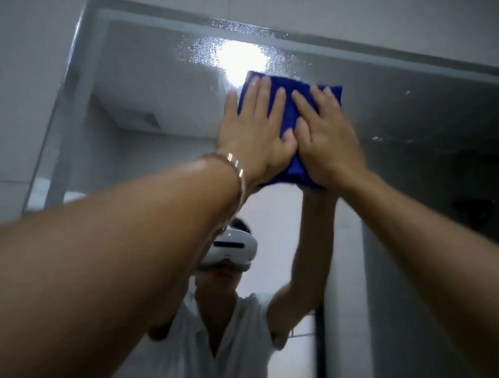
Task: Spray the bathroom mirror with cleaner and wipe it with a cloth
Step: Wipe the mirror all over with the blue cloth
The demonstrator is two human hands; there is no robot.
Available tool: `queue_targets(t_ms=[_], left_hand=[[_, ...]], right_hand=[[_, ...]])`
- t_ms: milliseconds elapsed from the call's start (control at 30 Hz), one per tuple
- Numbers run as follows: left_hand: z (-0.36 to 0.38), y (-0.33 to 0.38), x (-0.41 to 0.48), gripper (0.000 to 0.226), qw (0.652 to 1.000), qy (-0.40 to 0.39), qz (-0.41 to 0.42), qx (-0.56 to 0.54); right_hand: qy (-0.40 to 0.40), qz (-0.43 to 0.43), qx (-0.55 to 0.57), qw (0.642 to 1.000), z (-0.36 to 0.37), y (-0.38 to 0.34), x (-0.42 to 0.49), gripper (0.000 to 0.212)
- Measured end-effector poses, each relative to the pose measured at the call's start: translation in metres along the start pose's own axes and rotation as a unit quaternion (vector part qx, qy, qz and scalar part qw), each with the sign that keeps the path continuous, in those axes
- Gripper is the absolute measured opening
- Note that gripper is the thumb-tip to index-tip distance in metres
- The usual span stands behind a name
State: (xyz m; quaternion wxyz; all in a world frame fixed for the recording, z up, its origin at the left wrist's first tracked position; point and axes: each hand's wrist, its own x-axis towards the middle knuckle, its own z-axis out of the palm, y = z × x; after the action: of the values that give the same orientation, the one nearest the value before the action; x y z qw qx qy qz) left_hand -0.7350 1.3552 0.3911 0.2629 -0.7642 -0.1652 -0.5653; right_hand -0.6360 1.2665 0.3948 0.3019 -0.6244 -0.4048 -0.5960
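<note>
Blue cloth [290, 104] pressed flat on the mirror [160, 103] by left hand [255, 131] and right hand [326, 135], fingers straight, spreading pressure below the spray droplets [197, 51].

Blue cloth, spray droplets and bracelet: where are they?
Blue cloth [294, 85], head view, its uncovered top strip.
Spray droplets [197, 50], head view, speckled patch left of the glare.
Bracelet [239, 171], head view, middle of the band.

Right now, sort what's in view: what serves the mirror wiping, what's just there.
In the job: mirror, spray droplets, blue cloth, left hand and right hand pressing it flat.
Just there: bracelet on the left wrist, wall, reflected headset.
</note>
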Motion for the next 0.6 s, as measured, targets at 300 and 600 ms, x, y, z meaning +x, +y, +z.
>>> queue_targets(t_ms=[300,600], left_hand=[[0.025,0.036,-0.073,0.063,0.999,0.021,0.026,-0.027],[0.007,0.049,0.003,0.063,0.999,0.003,0.023,-0.029]], right_hand=[[0.022,0.030,0.036,0.999,0.005,0.006,-0.090,0.056],[-0.010,0.028,0.002,1.000,-0.019,0.038,-0.025,0.050]])
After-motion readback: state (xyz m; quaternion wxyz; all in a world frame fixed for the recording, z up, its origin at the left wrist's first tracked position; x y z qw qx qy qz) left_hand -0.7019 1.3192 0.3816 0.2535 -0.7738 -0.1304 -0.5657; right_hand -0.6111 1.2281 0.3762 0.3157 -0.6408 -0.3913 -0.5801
